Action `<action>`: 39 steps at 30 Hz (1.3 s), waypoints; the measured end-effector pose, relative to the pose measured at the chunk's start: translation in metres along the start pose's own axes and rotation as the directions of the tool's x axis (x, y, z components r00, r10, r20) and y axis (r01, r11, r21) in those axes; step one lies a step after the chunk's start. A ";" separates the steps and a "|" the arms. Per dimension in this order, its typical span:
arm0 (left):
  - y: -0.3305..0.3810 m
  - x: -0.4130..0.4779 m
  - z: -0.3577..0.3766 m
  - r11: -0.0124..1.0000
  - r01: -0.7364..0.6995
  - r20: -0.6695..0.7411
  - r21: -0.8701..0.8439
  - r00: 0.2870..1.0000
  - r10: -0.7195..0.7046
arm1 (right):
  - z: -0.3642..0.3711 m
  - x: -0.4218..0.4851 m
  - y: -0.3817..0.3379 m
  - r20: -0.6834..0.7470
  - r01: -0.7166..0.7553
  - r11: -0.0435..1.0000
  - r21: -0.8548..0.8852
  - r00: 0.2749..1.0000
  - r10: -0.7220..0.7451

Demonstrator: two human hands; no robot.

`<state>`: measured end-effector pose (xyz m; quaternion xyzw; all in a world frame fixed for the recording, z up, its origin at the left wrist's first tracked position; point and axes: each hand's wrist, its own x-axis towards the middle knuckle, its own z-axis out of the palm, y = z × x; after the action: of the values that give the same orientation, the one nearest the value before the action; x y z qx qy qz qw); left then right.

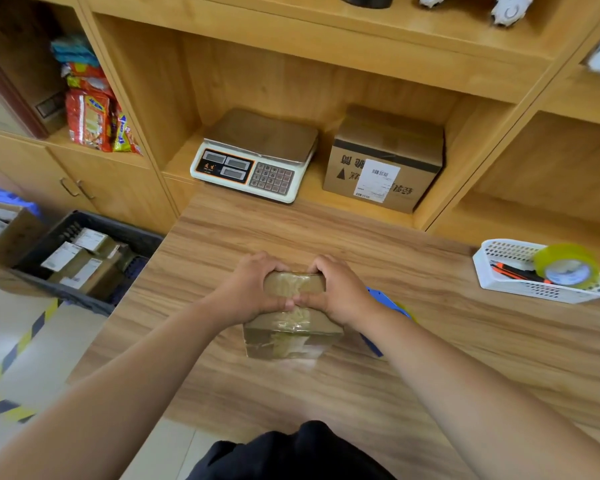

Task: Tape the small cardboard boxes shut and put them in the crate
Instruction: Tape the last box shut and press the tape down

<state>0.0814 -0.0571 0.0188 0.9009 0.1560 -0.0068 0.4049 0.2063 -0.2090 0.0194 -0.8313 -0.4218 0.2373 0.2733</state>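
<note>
A small cardboard box (pixel 291 332) with clear tape across its top and front sits in the middle of the wooden table (pixel 430 341). My left hand (pixel 253 289) grips its left side and top, fingers curled over the far edge. My right hand (pixel 336 292) grips the right side the same way, and the two thumbs meet on the tape strip. A blue tape dispenser (pixel 392 308) lies on the table just behind my right wrist, mostly hidden. The dark crate (pixel 94 223) stands on the floor to the left of the table and holds several labelled boxes.
A white basket (pixel 520 289) with a tape roll (pixel 567 266) and an orange cutter sits at the table's right edge. A scale (pixel 253 157) and a larger labelled box (pixel 385 161) stand in the shelf behind the table. An open carton (pixel 7 233) is at far left.
</note>
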 end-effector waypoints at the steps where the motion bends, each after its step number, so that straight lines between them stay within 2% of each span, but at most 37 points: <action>1: -0.002 0.003 0.000 1.000 -0.001 -0.007 -0.021 1.000 0.000 | 0.001 0.001 0.000 -0.011 -0.007 1.000 0.026 1.000 0.008; 6: -0.009 0.015 0.003 0.979 -0.022 -0.076 -0.204 0.997 0.007 | 0.008 0.009 -0.001 -0.131 -0.002 0.989 0.145 0.991 0.021; 11: -0.006 0.019 0.004 0.956 -0.008 -0.123 -0.295 0.992 -0.029 | 0.013 0.013 -0.002 -0.199 -0.010 0.978 0.211 0.979 0.053; 17: -0.010 0.019 0.005 0.969 -0.046 -0.113 -0.242 0.993 0.018 | 0.016 0.010 -0.009 -0.247 -0.054 0.989 0.138 0.965 0.087; 21: -0.012 0.018 0.004 0.979 -0.050 -0.094 -0.199 0.995 0.032 | 0.016 0.003 -0.017 -0.194 -0.135 0.991 0.008 0.972 0.134; 25: -0.014 0.017 0.007 0.983 -0.050 -0.109 -0.178 0.994 0.031 | 0.015 0.005 -0.021 -0.205 -0.138 0.990 -0.002 0.969 0.135; 35: -0.009 0.017 0.006 0.980 -0.024 -0.109 -0.200 0.994 0.002 | 0.016 0.013 -0.015 -0.224 -0.118 0.981 0.153 0.963 0.150; 39: -0.006 0.013 0.005 0.975 -0.018 -0.091 -0.220 0.996 -0.002 | 0.015 0.011 -0.008 -0.197 -0.159 0.934 0.320 0.953 0.230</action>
<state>0.0925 -0.0533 0.0090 0.8505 0.1705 0.0530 0.4948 0.1978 -0.1921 0.0117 -0.8399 -0.2613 0.2260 0.4186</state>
